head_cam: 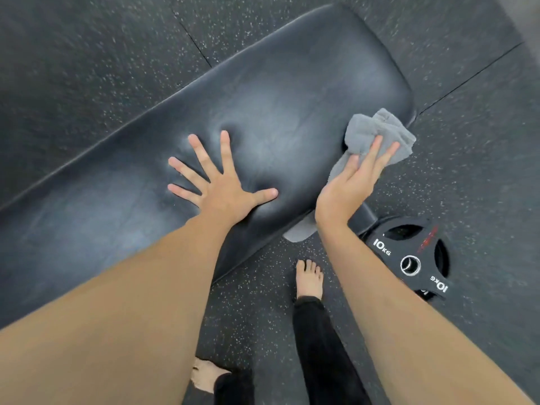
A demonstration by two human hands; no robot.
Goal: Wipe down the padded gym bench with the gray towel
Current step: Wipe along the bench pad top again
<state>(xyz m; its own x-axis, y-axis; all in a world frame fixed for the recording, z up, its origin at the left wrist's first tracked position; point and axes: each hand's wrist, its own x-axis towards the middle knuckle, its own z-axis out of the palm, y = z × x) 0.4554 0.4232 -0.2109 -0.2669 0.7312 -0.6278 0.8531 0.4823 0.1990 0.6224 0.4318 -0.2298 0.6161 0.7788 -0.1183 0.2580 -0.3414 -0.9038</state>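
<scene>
Your right hand (349, 187) presses the gray towel (380, 134) flat-fingered against the bench (292, 92) pad's near edge, by its end. Your left hand (222, 185) lies open, fingers spread, on the pad top. Nearby, a weight plate (410, 255) lies on the floor (87, 54).

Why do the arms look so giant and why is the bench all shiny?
Head view: the wide-angle lens stretches whatever is near the edges, so the forearms balloon. Pale sheen on the bench is soft glare around the left hand. The floor's specks smear into streaks, while the towel and weight plate stay fairly sharp.
</scene>
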